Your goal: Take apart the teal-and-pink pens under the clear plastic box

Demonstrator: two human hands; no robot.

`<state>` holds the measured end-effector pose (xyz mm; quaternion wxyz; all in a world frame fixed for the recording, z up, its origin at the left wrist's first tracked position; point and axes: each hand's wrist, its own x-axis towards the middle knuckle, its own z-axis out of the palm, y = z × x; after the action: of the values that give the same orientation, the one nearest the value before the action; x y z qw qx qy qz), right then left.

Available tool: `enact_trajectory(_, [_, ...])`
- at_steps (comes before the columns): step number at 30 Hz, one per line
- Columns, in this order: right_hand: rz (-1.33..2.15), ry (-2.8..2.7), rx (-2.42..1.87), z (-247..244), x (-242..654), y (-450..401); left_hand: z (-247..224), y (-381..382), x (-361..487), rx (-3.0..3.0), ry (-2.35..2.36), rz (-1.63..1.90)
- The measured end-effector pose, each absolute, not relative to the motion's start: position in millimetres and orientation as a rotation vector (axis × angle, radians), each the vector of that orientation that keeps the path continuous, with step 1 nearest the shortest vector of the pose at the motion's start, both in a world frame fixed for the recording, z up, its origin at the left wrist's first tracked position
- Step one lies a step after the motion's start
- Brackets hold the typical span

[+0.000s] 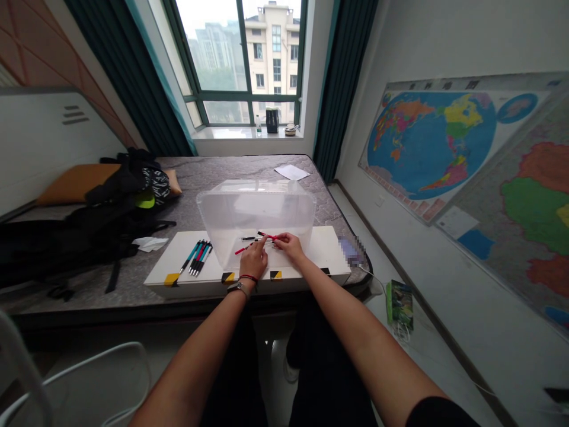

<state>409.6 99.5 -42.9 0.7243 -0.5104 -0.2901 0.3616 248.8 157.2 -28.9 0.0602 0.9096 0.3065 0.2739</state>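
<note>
1. Beyond the clear plastic bin [258, 210], a room with a window [222, 59] between dark green curtains; under the bin, a low white platform [326, 255] on a patterned mattress [191, 172].
2. Directly at the hands, a red pen [270, 237] in front of the bin's far wall; near the left fingers, another red pen [241, 249] and a dark-tipped pen [248, 238]. Too unclear to tell whether inside the bin.
3. Left of the bin, a row of pens [198, 258], mostly teal and black.
4. Right hand [291, 246]: narrow, pinching the red pen, with forearm reaching in from the lower right.
5. Left hand [255, 258]: index finger extended to the same pen, back of hand upward; grip impossible to tell.
6. Right of the bin, on the wall, a world map [431, 142] with heading characters too blurred to read.
</note>
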Motion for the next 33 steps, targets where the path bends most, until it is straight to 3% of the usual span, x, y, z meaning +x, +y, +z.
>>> enact_trajectory(8, [0.830,-0.807,-1.206,-41.7,410.4,99.5,-31.9,158.7,250.1,2.751,1.000,0.785])
enact_trajectory(22, [0.881,-0.421,-1.020,-38.6,411.0,102.1,-30.9,159.0,250.2,2.662,1.068,0.843])
enact_trajectory(33, [0.478,-0.696,-1.352,-50.8,408.7,104.8,-31.6,159.8,249.9,2.684,1.031,0.835])
